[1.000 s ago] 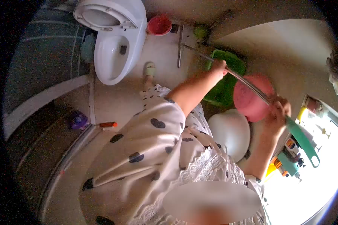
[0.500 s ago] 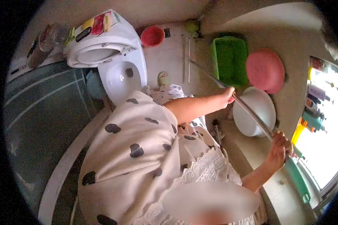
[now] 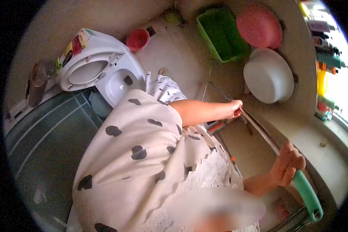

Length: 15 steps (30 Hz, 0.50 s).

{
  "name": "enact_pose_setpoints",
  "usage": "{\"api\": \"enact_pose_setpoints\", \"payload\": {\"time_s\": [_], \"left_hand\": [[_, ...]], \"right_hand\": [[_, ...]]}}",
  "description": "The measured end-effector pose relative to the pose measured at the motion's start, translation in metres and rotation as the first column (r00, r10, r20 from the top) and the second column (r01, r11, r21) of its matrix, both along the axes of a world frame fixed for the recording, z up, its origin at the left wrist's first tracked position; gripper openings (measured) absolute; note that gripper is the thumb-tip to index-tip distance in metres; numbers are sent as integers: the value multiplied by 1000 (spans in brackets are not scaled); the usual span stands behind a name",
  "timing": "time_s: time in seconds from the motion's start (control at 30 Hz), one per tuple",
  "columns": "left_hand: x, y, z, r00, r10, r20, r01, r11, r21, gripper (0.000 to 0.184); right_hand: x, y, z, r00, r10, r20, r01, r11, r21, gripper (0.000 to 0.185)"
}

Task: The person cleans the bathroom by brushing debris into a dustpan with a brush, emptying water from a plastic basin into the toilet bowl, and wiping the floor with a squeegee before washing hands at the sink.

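My left hand (image 3: 236, 109) is closed round the middle of a long metal pole (image 3: 261, 131). Higher on the same pole, my right hand (image 3: 288, 164) wraps round it just above the teal grip (image 3: 308, 195), which sticks out past my fist. The pole slants down to the floor, where a thin straight crossbar (image 3: 205, 86) makes it look like a floor squeegee. The bar lies on the tiles in front of my body, blurred and dim. A white basin (image 3: 268, 77) stands just beyond the pole.
A green tub (image 3: 222, 34) and a pink basin (image 3: 260, 26) stand at the wall. Left are an open toilet (image 3: 121, 83) and a small red bucket (image 3: 138, 39). Several bottles (image 3: 330, 60) line the bright window sill. A raised ledge (image 3: 297, 133) runs along the right.
My view has turned, so the tubs shift up and the toilet down. The squeegee's bar has been drawn nearer my body. Both hands keep hold of the pole.
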<state>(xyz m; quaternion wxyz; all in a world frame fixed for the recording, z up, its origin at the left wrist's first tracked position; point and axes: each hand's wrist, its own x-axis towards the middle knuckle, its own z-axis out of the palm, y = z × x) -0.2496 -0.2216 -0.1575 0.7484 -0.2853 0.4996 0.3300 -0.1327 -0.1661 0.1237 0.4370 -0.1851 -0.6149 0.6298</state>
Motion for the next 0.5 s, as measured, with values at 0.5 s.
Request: {"api": "enact_pose_setpoints", "payload": {"time_s": [0.5], "left_hand": [[-116, 42, -103, 833, 541, 118, -550, 833, 63, 32]], "right_hand": [[-214, 61, -30, 982, -83, 171, 140, 924, -355, 12]]}}
